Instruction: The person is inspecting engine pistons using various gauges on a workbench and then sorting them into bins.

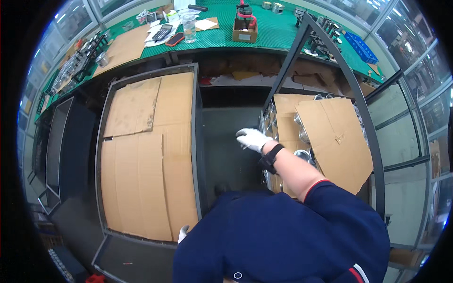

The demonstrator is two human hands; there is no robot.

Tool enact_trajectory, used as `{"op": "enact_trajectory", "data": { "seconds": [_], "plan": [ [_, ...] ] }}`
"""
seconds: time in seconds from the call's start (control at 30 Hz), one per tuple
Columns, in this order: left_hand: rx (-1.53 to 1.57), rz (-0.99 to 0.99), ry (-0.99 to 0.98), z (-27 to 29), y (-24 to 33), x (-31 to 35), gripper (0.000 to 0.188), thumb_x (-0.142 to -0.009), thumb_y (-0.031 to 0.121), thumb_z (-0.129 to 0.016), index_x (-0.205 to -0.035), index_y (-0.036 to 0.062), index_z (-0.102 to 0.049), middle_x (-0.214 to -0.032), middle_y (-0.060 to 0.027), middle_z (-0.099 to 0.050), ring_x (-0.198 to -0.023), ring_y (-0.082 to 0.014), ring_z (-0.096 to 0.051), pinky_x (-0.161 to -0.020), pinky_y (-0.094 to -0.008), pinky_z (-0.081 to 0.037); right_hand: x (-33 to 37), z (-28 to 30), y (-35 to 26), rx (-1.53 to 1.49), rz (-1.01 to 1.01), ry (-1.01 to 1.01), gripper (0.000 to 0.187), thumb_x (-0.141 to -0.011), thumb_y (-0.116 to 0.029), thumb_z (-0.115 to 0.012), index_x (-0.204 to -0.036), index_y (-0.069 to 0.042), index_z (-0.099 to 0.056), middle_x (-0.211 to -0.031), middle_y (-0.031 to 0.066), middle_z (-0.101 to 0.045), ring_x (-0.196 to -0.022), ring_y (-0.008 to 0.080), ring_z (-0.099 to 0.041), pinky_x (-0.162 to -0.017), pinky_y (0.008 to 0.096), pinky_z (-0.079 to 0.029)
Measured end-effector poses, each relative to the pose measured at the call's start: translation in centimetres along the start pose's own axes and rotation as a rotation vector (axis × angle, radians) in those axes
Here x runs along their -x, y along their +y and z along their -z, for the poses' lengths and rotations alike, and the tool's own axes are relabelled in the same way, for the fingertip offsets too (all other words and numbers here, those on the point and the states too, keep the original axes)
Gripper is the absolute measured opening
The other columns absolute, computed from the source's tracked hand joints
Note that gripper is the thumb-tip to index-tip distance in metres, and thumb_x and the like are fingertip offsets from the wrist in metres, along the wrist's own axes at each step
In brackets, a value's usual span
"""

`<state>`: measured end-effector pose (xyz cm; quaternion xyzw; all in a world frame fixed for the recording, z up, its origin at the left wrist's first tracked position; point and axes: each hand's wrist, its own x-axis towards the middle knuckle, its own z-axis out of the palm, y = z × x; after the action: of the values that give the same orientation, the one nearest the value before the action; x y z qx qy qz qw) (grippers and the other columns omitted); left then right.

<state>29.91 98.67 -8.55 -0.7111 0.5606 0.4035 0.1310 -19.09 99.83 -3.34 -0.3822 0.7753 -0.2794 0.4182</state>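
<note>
My right hand (253, 140), in a white glove with greyish fingertips, reaches out over the gap between two carts. Its fingers are apart and nothing shows in them. A black band (271, 158) circles that wrist. Just right of the hand stands a cart of shiny metal round parts (303, 136), partly covered by a tilted cardboard sheet (337, 141). Only a small gloved bit of my left hand (183, 233) shows, beside the near right corner of the left cart; my dark blue shirt hides the rest. Cardboard sheets (137, 184) cover the left cart's top.
A dark metal frame (370, 132) rises around the right cart. Beyond the carts runs a green-topped workbench (214, 40) with a glass (189, 29), a calculator (162, 32), a small cardboard box (245, 33) and a blue tray (361, 47). Dark floor (226, 137) lies between the carts.
</note>
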Motion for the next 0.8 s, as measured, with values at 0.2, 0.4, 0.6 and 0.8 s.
{"op": "enact_trajectory", "data": {
  "seconds": [0.2, 0.4, 0.6, 0.8],
  "plan": [
    [-0.170, -0.126, 0.012, 5.2, 10.8, -2.6, 0.049, -0.081, 0.031, -0.070, -0.126, 0.0156, -0.060, -0.116, -0.0164, -0.067, -0.109, -0.0305, -0.064, -0.094, -0.0406, -0.049, -11.0, 16.0, -4.6, 0.350, 0.122, 0.343, 0.040, -0.086, -0.027, -0.051, -0.114, -0.003, -0.066, -0.117, 0.0199, -0.065, -0.112, 0.0360, -0.060, -0.099, 0.0415, -0.046],
    [-0.246, -0.119, -0.031, 7.8, 17.5, -11.1, 0.047, -0.082, 0.031, -0.070, -0.124, 0.0143, -0.061, -0.116, -0.0168, -0.067, -0.109, -0.0310, -0.064, -0.093, -0.0408, -0.049, -29.8, 35.5, -6.7, 0.398, 0.083, 0.872, 0.038, -0.082, -0.026, -0.049, -0.105, -0.003, -0.069, -0.112, 0.0245, -0.064, -0.109, 0.0406, -0.059, -0.096, 0.0433, -0.047],
    [-0.370, -0.186, -0.115, 9.7, 33.9, -20.9, 0.045, -0.082, 0.032, -0.069, -0.122, 0.0127, -0.062, -0.116, -0.0173, -0.067, -0.109, -0.0317, -0.064, -0.093, -0.0410, -0.050, -43.0, 55.3, 4.9, 0.972, -0.241, 0.687, 0.024, -0.078, -0.016, -0.074, -0.096, -0.002, -0.067, -0.100, 0.0249, -0.067, -0.095, 0.0405, -0.065, -0.082, 0.0465, -0.053],
    [-0.483, -0.172, -0.220, 13.2, 45.2, -25.8, 0.043, -0.083, 0.032, -0.068, -0.121, 0.0112, -0.063, -0.116, -0.0178, -0.067, -0.109, -0.0323, -0.063, -0.092, -0.0413, -0.050, -44.6, 63.6, 19.8, 0.658, -0.650, 0.861, 0.035, -0.086, -0.024, -0.048, -0.100, -0.001, -0.071, -0.111, 0.0255, -0.065, -0.107, 0.0392, -0.062, -0.092, 0.0461, -0.050]
  ]
}}
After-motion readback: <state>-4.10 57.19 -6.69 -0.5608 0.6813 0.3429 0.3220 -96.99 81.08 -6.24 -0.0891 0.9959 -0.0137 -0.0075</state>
